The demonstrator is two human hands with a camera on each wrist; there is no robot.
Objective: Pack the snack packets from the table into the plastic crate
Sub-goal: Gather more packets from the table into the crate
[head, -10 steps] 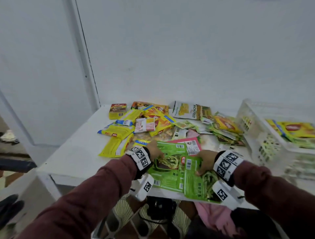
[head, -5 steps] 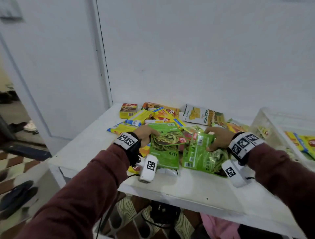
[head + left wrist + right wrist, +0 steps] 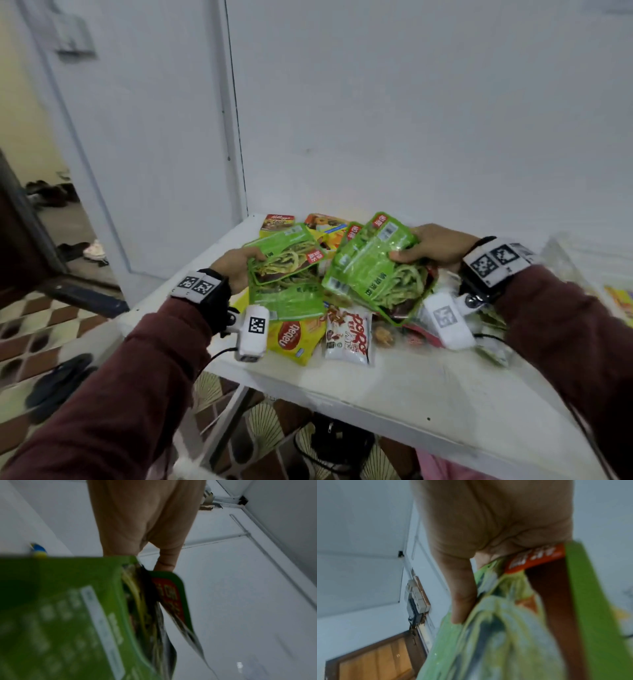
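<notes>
Green packets (image 3: 286,274) are gripped in the left hand (image 3: 236,270), fingers clamped on their edge. More green packets (image 3: 373,274) are pinched by the right hand (image 3: 435,246). Both bundles are held above the table (image 3: 394,387), over loose snack packets (image 3: 347,334) near its front edge.

Bright green plastic snack packets (image 3: 373,274) with red corner labels; a yellow packet (image 3: 291,337) with red logo; white bench (image 3: 394,387); maroon sleeves (image 3: 113,394).

The right hand (image 3: 488,524) fills twelve o'clock, thumb (image 3: 464,601) pressed on blurred green packets (image 3: 505,635) running toward five o'clock, an orange label (image 3: 537,559) under the palm. A switch box (image 3: 417,599) sits at nine o'clock, a wooden door (image 3: 375,660) at seven.
</notes>
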